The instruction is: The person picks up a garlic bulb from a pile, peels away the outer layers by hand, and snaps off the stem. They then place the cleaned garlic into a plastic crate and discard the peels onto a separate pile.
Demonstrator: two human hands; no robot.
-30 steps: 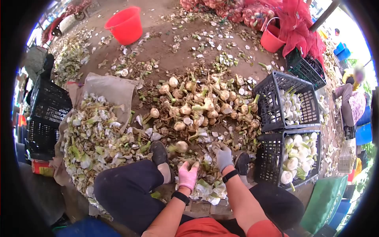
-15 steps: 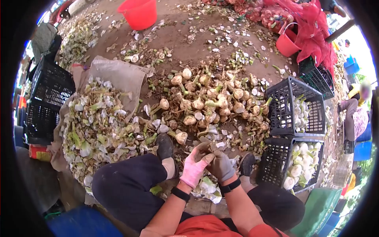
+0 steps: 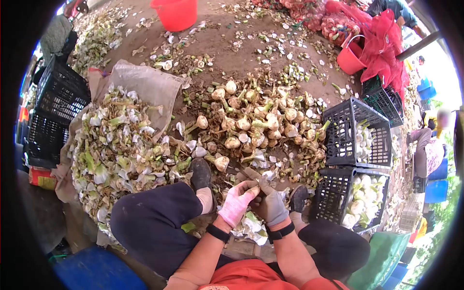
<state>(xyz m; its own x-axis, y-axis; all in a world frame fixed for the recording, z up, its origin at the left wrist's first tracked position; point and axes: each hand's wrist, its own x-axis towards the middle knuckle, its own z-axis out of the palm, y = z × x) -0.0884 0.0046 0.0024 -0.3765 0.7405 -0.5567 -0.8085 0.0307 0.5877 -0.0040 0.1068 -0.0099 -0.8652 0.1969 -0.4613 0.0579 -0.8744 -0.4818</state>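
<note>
The garlic bulb (image 3: 255,189) I am working on sits low in the middle of the view, between my knees and just above the ground, pinched between both my hands and mostly hidden by them. My left hand (image 3: 236,203), in a pink glove, has its fingers (image 3: 247,188) curled round the bulb from the left; my right hand (image 3: 270,205), in a grey glove, closes on it from the right, the two hands touching. A brown stalk (image 3: 249,172) juts out from my grip toward the far side. Right under my hands lies a small heap of white peelings (image 3: 251,228). Just beyond them, on the bare earth, spreads the pile of unpeeled garlic (image 3: 256,125) with its stems and roots. To the left a big mound of skins and green trimmings (image 3: 116,154) rests on a sheet of sacking (image 3: 145,84). To the right stand two black crates: the near crate (image 3: 333,203) holds peeled white bulbs, the far crate (image 3: 343,130) behind it holds some too. More black crates (image 3: 53,111) stand at the far left. A red bucket (image 3: 175,13) stands at the far edge, and red net sacks (image 3: 382,43) lie at the far right.
</note>
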